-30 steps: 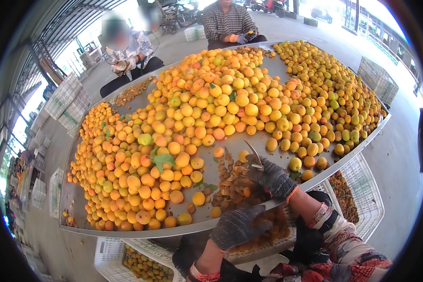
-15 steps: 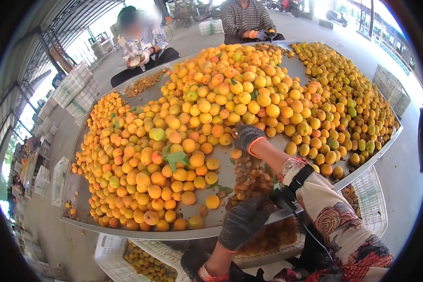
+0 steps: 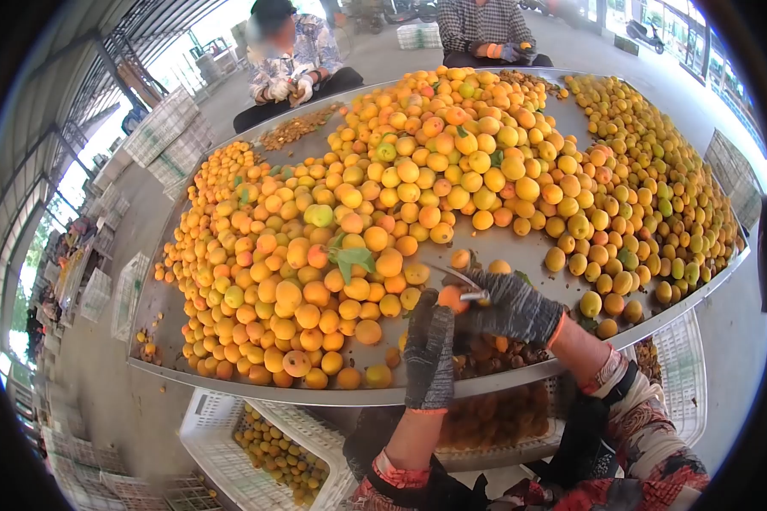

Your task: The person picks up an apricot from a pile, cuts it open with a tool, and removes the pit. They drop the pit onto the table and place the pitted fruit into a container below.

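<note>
My left hand [image 3: 429, 353], in a dark grey glove, has its fingers closed on an orange apricot [image 3: 453, 298] over the near edge of the metal table. My right hand [image 3: 511, 307], gloved too, is closed on a small curved metal tool [image 3: 471, 295] whose tip lies beside the apricot. Left of my hands is a large heap of apricots [image 3: 315, 255]. Brown pits [image 3: 494, 353] lie on the table under and behind my hands.
Greener apricots [image 3: 656, 196] cover the right side of the metal table [image 3: 273, 393]. Crates [image 3: 200, 417] stand below its near edge, one with apricots. Two people sit at the far side, a gloved hand [image 3: 298, 89] and another gloved hand [image 3: 516, 53] showing.
My right hand has come back from the heap toward my left hand. My left hand has risen, and the apricot is now between them. The view has shifted.
</note>
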`<state>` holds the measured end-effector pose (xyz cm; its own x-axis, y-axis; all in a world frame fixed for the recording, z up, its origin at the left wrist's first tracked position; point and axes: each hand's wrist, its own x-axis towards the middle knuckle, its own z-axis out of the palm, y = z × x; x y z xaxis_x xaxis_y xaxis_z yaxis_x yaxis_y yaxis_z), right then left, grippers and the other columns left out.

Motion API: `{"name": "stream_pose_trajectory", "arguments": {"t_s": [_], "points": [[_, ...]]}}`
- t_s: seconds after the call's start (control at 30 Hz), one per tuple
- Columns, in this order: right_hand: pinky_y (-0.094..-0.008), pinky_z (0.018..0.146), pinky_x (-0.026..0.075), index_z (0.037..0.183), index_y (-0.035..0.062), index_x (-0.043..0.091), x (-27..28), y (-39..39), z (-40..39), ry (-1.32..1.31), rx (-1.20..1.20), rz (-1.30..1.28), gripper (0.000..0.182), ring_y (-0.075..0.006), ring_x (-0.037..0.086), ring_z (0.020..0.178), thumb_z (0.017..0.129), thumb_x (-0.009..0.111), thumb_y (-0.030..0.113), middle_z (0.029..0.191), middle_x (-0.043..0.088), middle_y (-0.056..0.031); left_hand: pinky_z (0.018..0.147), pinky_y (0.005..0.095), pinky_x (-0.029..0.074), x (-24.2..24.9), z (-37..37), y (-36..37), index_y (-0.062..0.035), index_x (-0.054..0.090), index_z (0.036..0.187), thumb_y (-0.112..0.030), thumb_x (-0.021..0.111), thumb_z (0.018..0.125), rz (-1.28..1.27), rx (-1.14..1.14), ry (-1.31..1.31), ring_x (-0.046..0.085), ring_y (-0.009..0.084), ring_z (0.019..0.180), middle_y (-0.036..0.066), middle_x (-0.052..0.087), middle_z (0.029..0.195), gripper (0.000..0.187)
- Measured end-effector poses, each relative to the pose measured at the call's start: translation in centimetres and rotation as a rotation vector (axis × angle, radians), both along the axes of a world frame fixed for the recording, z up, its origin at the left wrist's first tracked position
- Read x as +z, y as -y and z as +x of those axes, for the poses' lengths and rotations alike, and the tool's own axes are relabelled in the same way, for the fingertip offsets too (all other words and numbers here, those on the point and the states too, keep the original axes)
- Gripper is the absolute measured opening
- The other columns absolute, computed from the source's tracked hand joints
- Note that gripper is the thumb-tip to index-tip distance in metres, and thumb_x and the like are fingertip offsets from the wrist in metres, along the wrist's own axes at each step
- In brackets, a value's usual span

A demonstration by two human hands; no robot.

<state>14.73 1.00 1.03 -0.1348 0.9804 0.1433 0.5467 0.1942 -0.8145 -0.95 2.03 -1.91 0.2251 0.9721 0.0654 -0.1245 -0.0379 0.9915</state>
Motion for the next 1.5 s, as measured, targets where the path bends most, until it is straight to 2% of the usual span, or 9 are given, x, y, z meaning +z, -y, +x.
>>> {"name": "stream_pose_trajectory", "arguments": {"t_s": [0.07, 0.3, 0.47, 0.53, 0.87, 0.97, 1.03, 1.23, 1.5], "points": [[-0.0262, 0.083, 0.046, 0.123, 0.0033, 0.042, 1.4, 2.1, -1.0, -0.194, 0.006, -0.114, 0.061, -0.0099, 0.052, 0.094, 0.07, 0.072, 0.008, 0.108, 0.056, -0.0046, 0.085, 0.0286, 0.041, 1.4, -0.2, 0.7, 0.0011, 0.047, 0.118, -0.023, 0.052, 0.087, -0.111, -0.069, 0.1, 0.052, 0.0155, 0.097, 0.009, 0.052, 0.111, 0.04], [-0.0295, 0.088, 0.042, 0.131, 0.0043, 0.032, 3.8, 6.0, -0.7, -0.761, -0.078, -0.067, 0.059, -0.0142, 0.05, 0.102, 0.082, 0.061, 0.018, 0.118, 0.049, -0.0063, 0.081, 0.0258, 0.044, 2.2, -0.5, 0.9, -0.0004, 0.042, 0.123, -0.018, 0.06, 0.082, -0.283, -0.244, 0.649, 0.052, 0.0143, 0.092, 0.008, 0.05, 0.111, 0.048], [-0.0287, 0.085, 0.043, 0.127, 0.0007, 0.035, 4.2, 7.8, -1.0, -0.549, -0.279, -0.152, 0.047, -0.016, 0.052, 0.101, 0.086, 0.054, 0.017, 0.114, 0.051, -0.0091, 0.079, 0.0291, 0.048, 2.8, 0.1, 0.9, -0.001, 0.042, 0.122, -0.014, 0.063, 0.079, -0.165, -0.18, 0.558, 0.052, 0.0163, 0.095, 0.008, 0.051, 0.109, 0.05], [-0.0289, 0.081, 0.045, 0.124, -0.0013, 0.037, 3.4, 8.2, -1.5, -0.231, -0.205, 0.21, 0.041, -0.0156, 0.055, 0.096, 0.087, 0.051, 0.008, 0.108, 0.055, -0.0099, 0.08, 0.0291, 0.048, 2.7, 0.1, 1.0, -0.0012, 0.041, 0.122, -0.011, 0.065, 0.077, -0.163, -0.179, 0.548, 0.051, 0.0161, 0.097, 0.008, 0.05, 0.111, 0.052], [-0.0295, 0.08, 0.046, 0.126, -0.0014, 0.038, 2.0, 7.9, -2.3, -0.344, -0.221, 0.122, 0.043, -0.0162, 0.056, 0.094, 0.085, 0.052, 0.001, 0.106, 0.056, -0.0111, 0.092, 0.0299, 0.04, 2.9, 0.7, 1.3, -0.0029, 0.037, 0.128, -0.004, 0.062, 0.077, -0.11, -0.194, 0.569, 0.047, 0.0171, 0.106, 0.006, 0.046, 0.119, 0.056], [-0.0301, 0.066, 0.047, 0.118, -0.0029, 0.045, 1.4, 7.6, -2.5, -0.375, -0.267, 0.298, 0.036, -0.0196, 0.06, 0.08, 0.084, 0.053, 0.004, 0.093, 0.06, -0.0141, 0.094, 0.0315, 0.039, 2.2, 0.7, 1.0, -0.0033, 0.036, 0.129, -0.007, 0.062, 0.078, -0.108, -0.208, 0.594, 0.046, 0.0177, 0.108, 0.007, 0.046, 0.12, 0.057], [-0.0301, 0.082, 0.045, 0.123, -0.0025, 0.04, 1.0, 8.0, -2.2, -0.212, -0.198, 0.3, 0.042, -0.0194, 0.055, 0.097, 0.083, 0.054, 0.001, 0.108, 0.055, -0.0123, 0.095, 0.0322, 0.038, 2.0, 0.6, 0.9, -0.0034, 0.036, 0.129, -0.009, 0.063, 0.079, -0.116, -0.215, 0.619, 0.046, 0.018, 0.108, 0.007, 0.046, 0.12, 0.057], [-0.0301, 0.083, 0.045, 0.123, -0.002, 0.04, 1.8, 8.2, -2.7, -0.246, -0.2, 0.258, 0.041, -0.0191, 0.055, 0.098, 0.084, 0.053, 0.001, 0.108, 0.054, -0.0127, 0.087, 0.0315, 0.043, 2.1, 0.2, 0.9, -0.0016, 0.042, 0.122, -0.019, 0.062, 0.081, -0.204, -0.223, 0.503, 0.049, 0.0183, 0.104, 0.006, 0.048, 0.116, 0.049], [-0.0285, 0.079, 0.046, 0.123, -0.0008, 0.04, 1.5, 8.0, -2.4, -0.339, -0.243, 0.184, 0.04, -0.0159, 0.055, 0.093, 0.085, 0.053, 0.001, 0.106, 0.054, -0.0109, 0.075, 0.0273, 0.046, 2.9, 0.8, 0.9, -0.0069, 0.043, 0.121, -0.03, 0.056, 0.085, -0.344, -0.266, 0.837, 0.053, 0.0153, 0.089, 0.006, 0.053, 0.108, 0.044]]}}
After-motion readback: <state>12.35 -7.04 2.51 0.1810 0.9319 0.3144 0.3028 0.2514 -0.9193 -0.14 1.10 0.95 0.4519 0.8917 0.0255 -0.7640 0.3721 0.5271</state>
